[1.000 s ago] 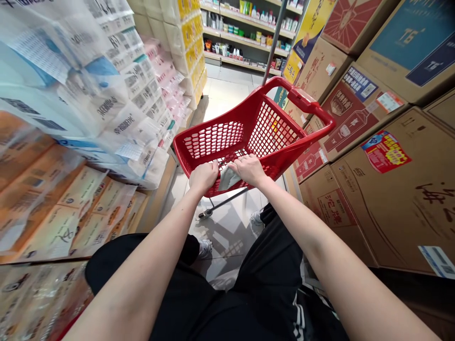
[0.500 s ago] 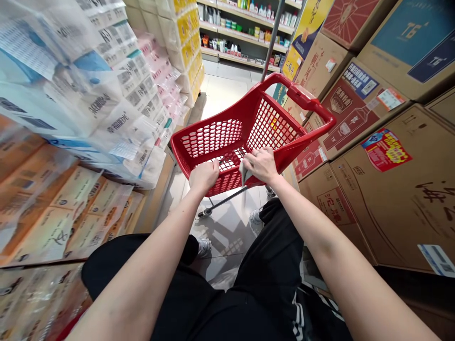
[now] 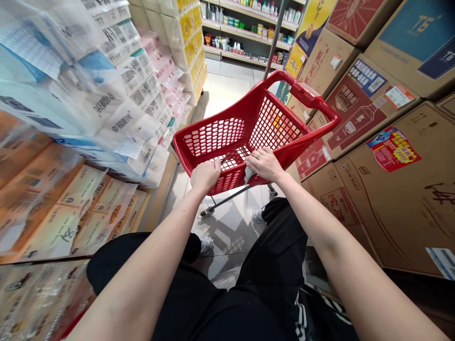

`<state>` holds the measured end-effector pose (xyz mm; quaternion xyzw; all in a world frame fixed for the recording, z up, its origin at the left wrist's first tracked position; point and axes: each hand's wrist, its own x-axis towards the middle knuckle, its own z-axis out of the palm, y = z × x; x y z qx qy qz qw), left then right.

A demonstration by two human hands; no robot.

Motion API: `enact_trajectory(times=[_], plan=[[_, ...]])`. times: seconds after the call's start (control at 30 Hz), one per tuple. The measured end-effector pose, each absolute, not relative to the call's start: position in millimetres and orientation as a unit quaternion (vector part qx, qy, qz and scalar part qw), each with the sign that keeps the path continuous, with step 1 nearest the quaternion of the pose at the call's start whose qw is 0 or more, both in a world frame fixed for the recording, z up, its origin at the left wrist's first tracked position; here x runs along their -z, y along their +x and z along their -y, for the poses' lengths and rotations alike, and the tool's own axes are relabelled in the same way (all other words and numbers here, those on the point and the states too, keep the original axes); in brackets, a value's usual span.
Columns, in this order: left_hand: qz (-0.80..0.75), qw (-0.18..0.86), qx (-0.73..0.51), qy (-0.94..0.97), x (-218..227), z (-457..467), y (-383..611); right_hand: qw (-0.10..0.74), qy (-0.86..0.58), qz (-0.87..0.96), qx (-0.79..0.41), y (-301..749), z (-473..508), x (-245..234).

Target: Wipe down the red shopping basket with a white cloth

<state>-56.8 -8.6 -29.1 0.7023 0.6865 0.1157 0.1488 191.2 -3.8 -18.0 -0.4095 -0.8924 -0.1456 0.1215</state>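
Our red shopping cart [image 3: 249, 127]
Our left grip [image 3: 205, 176] curls round its rim [image 3: 232, 171]; our right grip [image 3: 265, 163] clasps a pale cloth [image 3: 249, 176].

"T6" stands in pale lettering on the blue panel [image 3: 414, 31] of a carton [image 3: 394, 65] stacked at upper right, and again on its navy panel [image 3: 439, 61]. Below, brush-style Chinese characters [image 3: 441, 190] run off the edge of view on a large brown carton [image 3: 398, 208], whose red-and-yellow sticker [image 3: 394, 149] is too small to read. A blue label [image 3: 366, 78] bears a QR code; a handwritten mark [image 3: 66, 234], possibly an 8, crosses a pack [image 3: 50, 228] at lower left.
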Motion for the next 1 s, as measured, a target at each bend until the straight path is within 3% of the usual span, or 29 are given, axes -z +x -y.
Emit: enact_trajectory(times=[0.2, 0.43, 0.73, 1.0], plan=[[-0.686, 0.137, -0.115, 0.705, 29.3, 9.1, -50.2, 0.162, -0.508, 0.826, 0.185, 205.4, 5.5, 23.3], [-0.688, 0.116, -0.116, 0.707, 31.8, 6.1, -46.4, 0.237, -0.603, 0.739, 0.186, 150.0, 10.2, 42.5], [-0.644, 0.139, -0.08, 0.748, 26.9, 3.1, -60.9, 0.205, -0.559, 0.788, 0.159, 155.5, -2.0, 35.8], [-0.569, 0.065, -0.004, 0.82, 33.6, -2.5, -85.8, 0.211, -0.575, 0.776, 0.149, 154.8, -16.7, 36.3]])
